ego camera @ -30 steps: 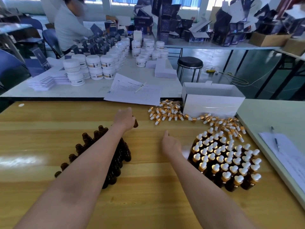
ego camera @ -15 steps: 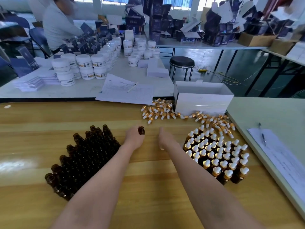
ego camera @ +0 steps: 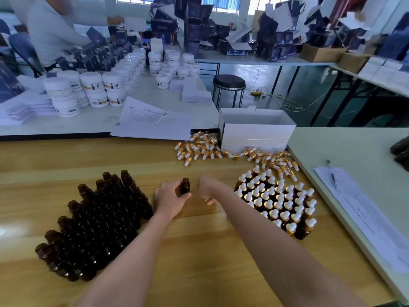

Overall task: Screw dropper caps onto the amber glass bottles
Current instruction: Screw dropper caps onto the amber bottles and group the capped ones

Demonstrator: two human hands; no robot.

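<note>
Left hand gripping uncapped amber bottle, right hand blurred beside it

Both bare forearms reach away from the near edge, converging. The left hand grips an upright amber bottle in curled fingers; the right hand, just right of it, is blurred, its fingers perhaps bent down.

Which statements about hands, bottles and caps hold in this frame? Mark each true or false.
1. The left hand grips an uncapped amber bottle. True.
2. The capped bottles stand left of the uncapped bottles. False: they stand to the right.
3. Loose dropper caps lie beside the white box. True.
4. The right hand rests on the capped bottles. False: it is apart from them, close to the amber bottle.
</note>
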